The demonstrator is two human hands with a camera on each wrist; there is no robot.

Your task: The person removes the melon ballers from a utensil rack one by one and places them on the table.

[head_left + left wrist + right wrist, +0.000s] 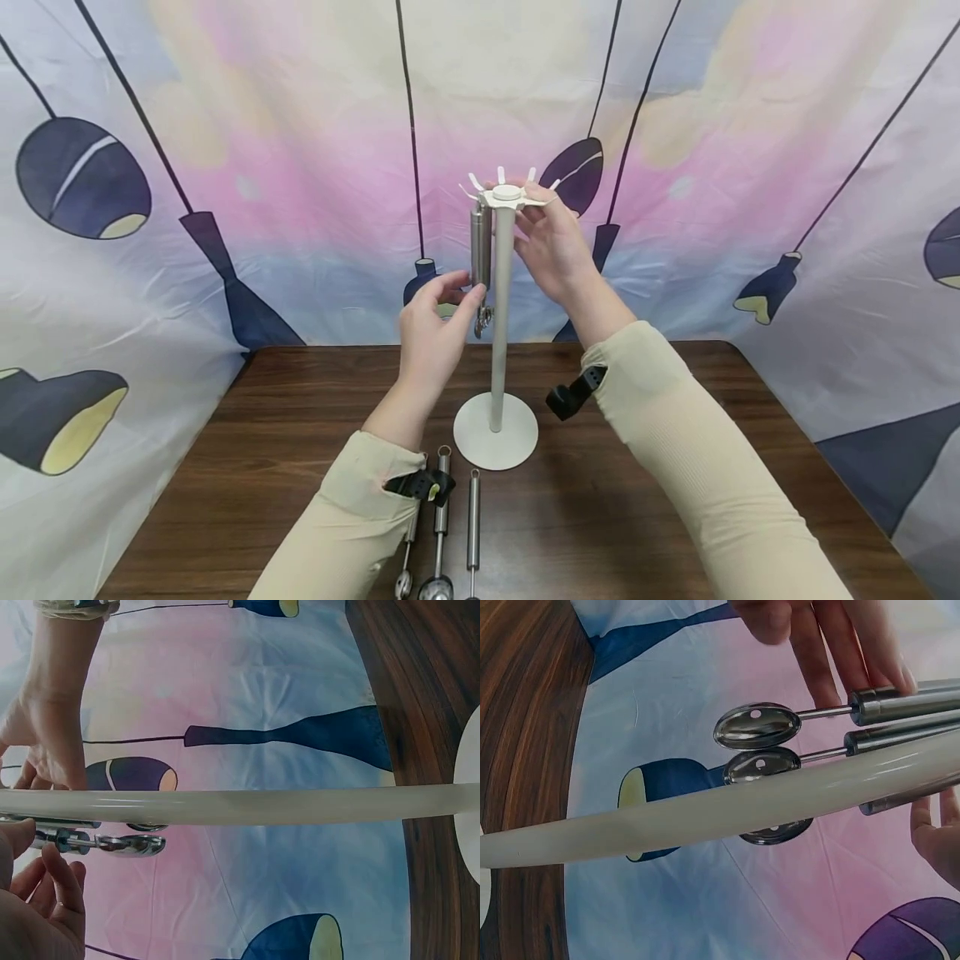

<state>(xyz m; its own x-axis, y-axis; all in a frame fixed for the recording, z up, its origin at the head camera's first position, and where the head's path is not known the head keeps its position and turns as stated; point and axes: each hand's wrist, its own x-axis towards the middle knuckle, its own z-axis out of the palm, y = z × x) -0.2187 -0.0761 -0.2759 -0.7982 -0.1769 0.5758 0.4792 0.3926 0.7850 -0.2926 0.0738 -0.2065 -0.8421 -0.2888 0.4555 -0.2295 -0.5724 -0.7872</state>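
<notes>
A white hanging stand (501, 308) with a ring of hooks on top carries steel-handled melon ballers (757, 726), their oval scoops each pierced by a hole. My left hand (435, 329) is at the lower end of one handle. One fingertip touches that handle, while another digit hangs apart from it in the right wrist view. My right hand (557, 246) is up at the hooks, right of the pole, with some fingers behind the top. Two of its fingertips (924, 814) show beside the lowest handle in the right wrist view. Its hold is partly hidden.
Several steel-handled utensils (474, 521) lie on the dark wooden table (637, 517) near its front, partly behind my left sleeve. The stand's round base (517, 442) sits toward the back. A patterned cloth (300, 167) hangs behind the table.
</notes>
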